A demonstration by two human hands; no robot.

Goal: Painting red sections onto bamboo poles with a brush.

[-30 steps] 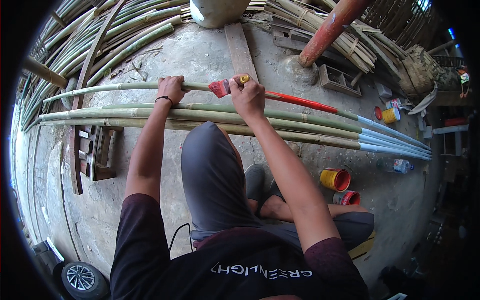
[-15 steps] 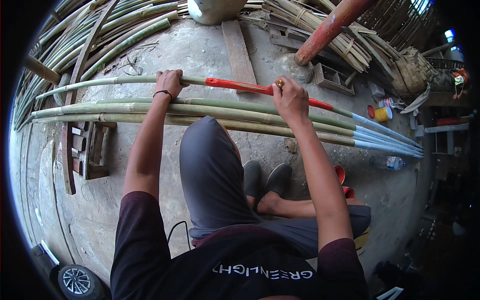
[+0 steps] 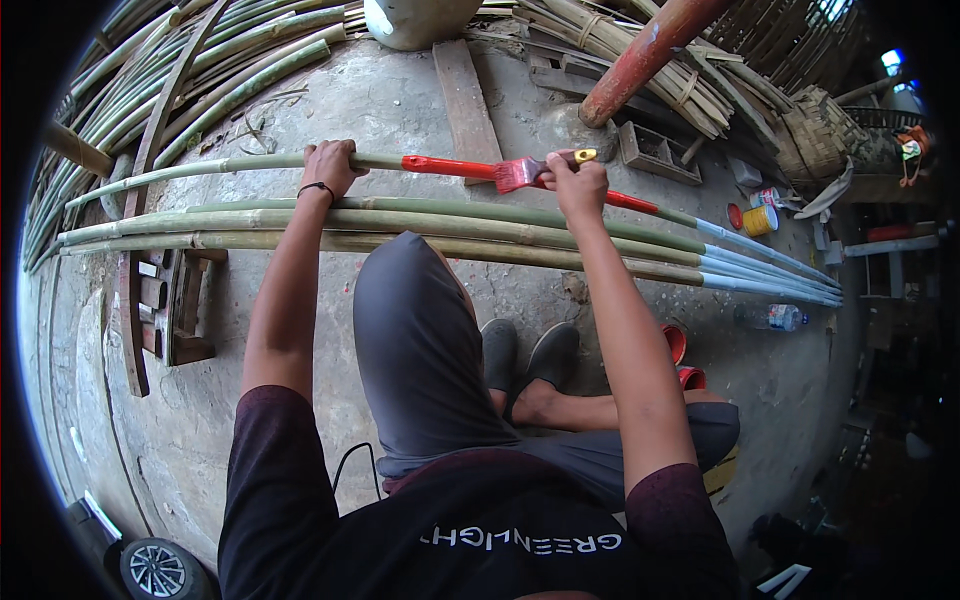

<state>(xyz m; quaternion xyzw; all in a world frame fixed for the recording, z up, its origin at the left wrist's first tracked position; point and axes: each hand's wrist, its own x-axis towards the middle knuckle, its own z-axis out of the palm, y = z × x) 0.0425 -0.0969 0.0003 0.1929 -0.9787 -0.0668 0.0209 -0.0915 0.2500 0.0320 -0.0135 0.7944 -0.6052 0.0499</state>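
My left hand is closed round a long green bamboo pole, left of its wet-looking red band. In my right hand is a paintbrush with red-coated bristles and a yellow-tipped handle pointing right. Its bristles are at the red band and cover part of it. To the right the pole turns light blue. Several more bamboo poles, also with light blue ends, lie nearer to me, just beyond my raised knee.
A wooden stool-like frame stands under the poles' left part. At right are a yellow paint can, a plastic bottle and a red container. A red post and stacked bamboo are farther off.
The brush has swung from a handle-toward-me pose to lying sideways, bristles to the left. The pale streak in the red band no longer shows. My left hand keeps its hold.
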